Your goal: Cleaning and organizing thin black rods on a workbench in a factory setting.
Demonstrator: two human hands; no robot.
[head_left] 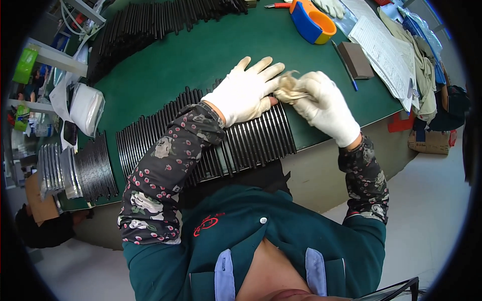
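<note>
A long row of glossy black rods (261, 143) lies side by side along the near edge of the green table. My left hand (240, 95), in a white glove with the thumb tip bare, rests flat across the rods' far ends with its fingers spread. Just to its right, my right hand (325, 104), also gloved in white, is closed around a crumpled beige rag (288, 90). The rag is beside the left fingers, at the far right end of the row. Whether it touches a rod I cannot tell.
More black rods (150, 21) are heaped at the far left. Thinner rods (95, 168) and a plastic-wrapped white package (86, 108) lie left. Far right are a blue-and-orange holder (307, 24), red-handled knife (279, 5), pen (346, 66), brown block (356, 60) and papers (384, 55).
</note>
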